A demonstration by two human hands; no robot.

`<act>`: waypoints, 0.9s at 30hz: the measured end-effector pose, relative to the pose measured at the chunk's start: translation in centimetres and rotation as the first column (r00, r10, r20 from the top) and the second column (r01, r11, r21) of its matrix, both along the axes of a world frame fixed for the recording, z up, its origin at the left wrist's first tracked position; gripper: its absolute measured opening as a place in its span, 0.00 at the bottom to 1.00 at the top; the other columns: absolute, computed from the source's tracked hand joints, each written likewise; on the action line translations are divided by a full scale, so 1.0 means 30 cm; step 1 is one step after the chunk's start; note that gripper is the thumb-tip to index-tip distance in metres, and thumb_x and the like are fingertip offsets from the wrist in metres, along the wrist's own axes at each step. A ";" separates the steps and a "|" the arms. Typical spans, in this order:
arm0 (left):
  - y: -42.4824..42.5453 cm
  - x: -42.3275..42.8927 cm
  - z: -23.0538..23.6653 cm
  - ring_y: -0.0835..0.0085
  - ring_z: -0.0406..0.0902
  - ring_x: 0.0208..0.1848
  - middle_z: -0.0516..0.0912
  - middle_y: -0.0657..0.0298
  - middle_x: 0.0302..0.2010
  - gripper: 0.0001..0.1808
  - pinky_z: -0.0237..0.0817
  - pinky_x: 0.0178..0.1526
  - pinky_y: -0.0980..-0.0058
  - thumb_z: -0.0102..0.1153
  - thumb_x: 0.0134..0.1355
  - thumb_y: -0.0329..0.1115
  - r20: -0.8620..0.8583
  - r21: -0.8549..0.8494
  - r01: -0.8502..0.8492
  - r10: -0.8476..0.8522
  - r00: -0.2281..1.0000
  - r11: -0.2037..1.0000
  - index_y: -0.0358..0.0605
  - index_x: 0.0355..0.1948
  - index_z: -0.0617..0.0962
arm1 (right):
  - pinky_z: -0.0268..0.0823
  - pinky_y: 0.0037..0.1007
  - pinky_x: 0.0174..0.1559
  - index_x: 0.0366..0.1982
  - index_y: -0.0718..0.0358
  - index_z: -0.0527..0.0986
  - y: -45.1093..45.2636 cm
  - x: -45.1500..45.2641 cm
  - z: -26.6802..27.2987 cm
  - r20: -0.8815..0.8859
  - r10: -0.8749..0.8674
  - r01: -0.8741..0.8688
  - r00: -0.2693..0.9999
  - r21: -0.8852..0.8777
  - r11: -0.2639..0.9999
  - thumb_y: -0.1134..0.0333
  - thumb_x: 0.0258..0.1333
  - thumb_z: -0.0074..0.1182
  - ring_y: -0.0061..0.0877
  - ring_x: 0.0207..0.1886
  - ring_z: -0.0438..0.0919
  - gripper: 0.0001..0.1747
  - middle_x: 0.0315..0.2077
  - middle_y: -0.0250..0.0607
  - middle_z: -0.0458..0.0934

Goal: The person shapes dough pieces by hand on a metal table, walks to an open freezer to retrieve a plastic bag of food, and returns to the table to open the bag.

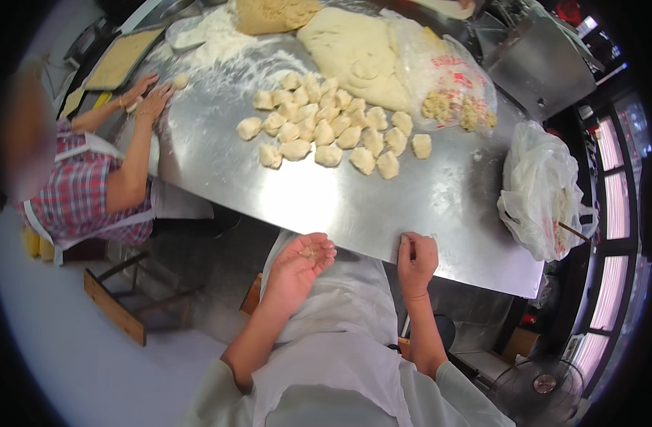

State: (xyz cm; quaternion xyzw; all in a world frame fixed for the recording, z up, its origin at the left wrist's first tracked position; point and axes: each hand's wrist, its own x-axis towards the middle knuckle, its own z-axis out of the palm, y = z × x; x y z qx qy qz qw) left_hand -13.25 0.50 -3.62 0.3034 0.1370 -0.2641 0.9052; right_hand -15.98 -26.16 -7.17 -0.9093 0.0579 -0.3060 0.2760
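Observation:
My left hand [303,267] is cupped, palm up, just off the front edge of the steel table [224,176]. Small pale crumbs [308,252], apparently dough, lie in its palm. Further right, my right hand [419,261] rests at the table edge with its fingers curled and the thumb against the forefinger; nothing shows between them. Beyond both hands sits a cluster of cut dough pieces [326,133], with one piece [421,147] apart at the right. A large slab of dough [358,58] lies behind them, partly beside a clear plastic sheet with red print [454,74].
At the left a co-worker's hands [149,101] press dough near a small dough ball [180,81]. Loose flour [213,42] and a tan dough mass [275,15] lie at the back. A white plastic bag [542,187] stands right. A wooden stool [115,307] and a fan [542,384] are below.

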 end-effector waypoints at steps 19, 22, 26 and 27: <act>-0.248 0.016 0.076 0.80 0.50 0.18 0.56 0.73 0.17 0.24 0.42 0.20 0.75 0.48 0.73 0.44 -0.072 0.027 0.277 -0.274 0.959 0.961 0.56 0.19 0.58 | 0.64 0.40 0.32 0.33 0.60 0.79 -0.014 0.004 0.014 0.063 -0.001 -0.001 0.998 0.039 0.999 0.77 0.51 0.66 0.37 0.27 0.71 0.08 0.22 0.39 0.73; -0.309 0.007 0.059 0.80 0.52 0.19 0.58 0.72 0.18 0.22 0.44 0.21 0.76 0.46 0.73 0.42 -0.102 0.007 0.316 -0.314 0.944 0.949 0.54 0.20 0.60 | 0.64 0.37 0.32 0.33 0.61 0.80 -0.018 -0.006 0.025 0.039 -0.002 -0.001 0.999 0.087 0.996 0.77 0.53 0.66 0.35 0.27 0.72 0.07 0.23 0.39 0.74; -0.393 0.004 0.071 0.80 0.59 0.24 0.65 0.70 0.25 0.12 0.53 0.27 0.77 0.45 0.74 0.37 0.026 0.090 0.260 -0.263 0.964 0.961 0.46 0.31 0.69 | 0.68 0.28 0.36 0.40 0.63 0.81 -0.004 -0.013 0.015 0.002 -0.031 0.027 1.000 0.479 0.878 0.75 0.62 0.61 0.27 0.31 0.77 0.05 0.29 0.38 0.81; -0.412 0.005 0.068 0.80 0.59 0.24 0.65 0.70 0.25 0.12 0.53 0.27 0.77 0.45 0.74 0.37 0.035 0.089 0.240 -0.244 0.969 0.967 0.46 0.31 0.69 | 0.68 0.28 0.36 0.40 0.63 0.81 0.000 -0.011 0.036 0.010 -0.012 0.006 1.000 0.476 0.879 0.75 0.62 0.61 0.27 0.31 0.77 0.05 0.29 0.38 0.81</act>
